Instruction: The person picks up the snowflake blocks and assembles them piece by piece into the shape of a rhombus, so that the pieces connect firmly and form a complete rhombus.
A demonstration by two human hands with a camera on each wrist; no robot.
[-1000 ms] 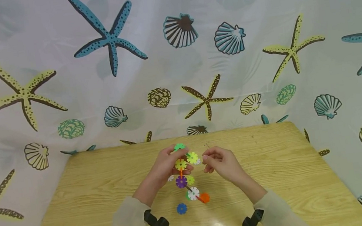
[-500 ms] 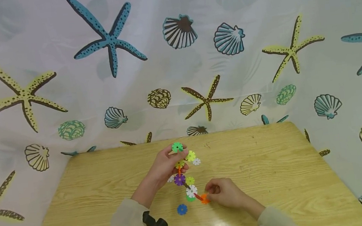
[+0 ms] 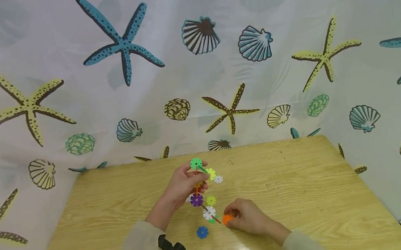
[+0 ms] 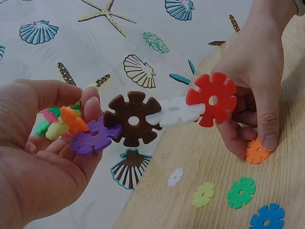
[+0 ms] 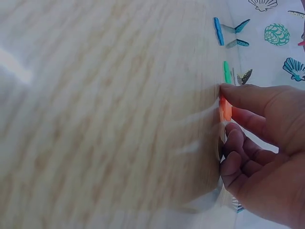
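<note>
Being pinched between thumb and fingers of the right grip (image 3: 247, 217), a notched orange plastic disc (image 4: 253, 154) was seen low at the light wooden surface (image 3: 285, 181). By the left grip (image 3: 184, 188), a chain of interlocked, multicoloured notched plastic discs (image 4: 124, 112) was held raised, its red end disc (image 4: 224, 101) near. The orange disc was best grasped by its rim, its slots left exposed. Since a second earlier, the right grip had been lowered from beside the chain's upper part.
</note>
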